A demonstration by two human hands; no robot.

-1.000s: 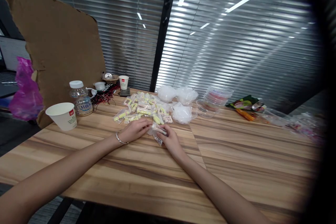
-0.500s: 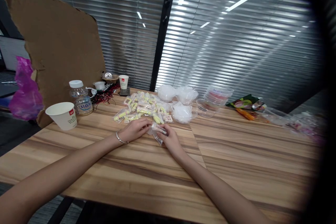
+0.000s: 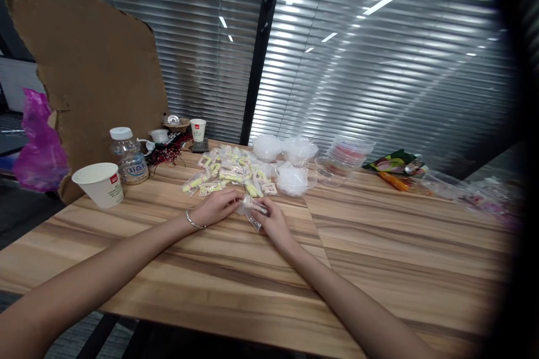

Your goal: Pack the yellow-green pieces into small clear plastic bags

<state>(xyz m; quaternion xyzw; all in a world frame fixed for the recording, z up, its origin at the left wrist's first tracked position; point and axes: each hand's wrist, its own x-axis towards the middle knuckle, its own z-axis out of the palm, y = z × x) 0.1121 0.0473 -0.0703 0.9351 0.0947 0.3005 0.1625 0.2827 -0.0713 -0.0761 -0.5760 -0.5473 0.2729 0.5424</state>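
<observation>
A small clear plastic bag (image 3: 252,217) is held between my two hands, low over the wooden table (image 3: 202,286). My left hand (image 3: 219,206), with a silver bracelet at the wrist, has its fingers closed at the bag's left edge. From the other side, my right hand (image 3: 272,220) pinches the bag between thumb and fingers. Something pale shows inside it, too small to name. Just beyond my fingers lies a pile of small clear packets (image 3: 231,171) with yellow and pinkish contents.
White rounded bundles in clear plastic (image 3: 293,178) and stacked clear tubs (image 3: 349,151) stand behind to the right. At left are a paper cup (image 3: 101,184), a bottle (image 3: 129,157) and a cardboard sheet (image 3: 92,67). Orange and green packaging (image 3: 393,171) lies far right.
Both hands stay almost still, keeping the same hold on the clear bag. The view shifts very slightly; nothing else visibly moves.
</observation>
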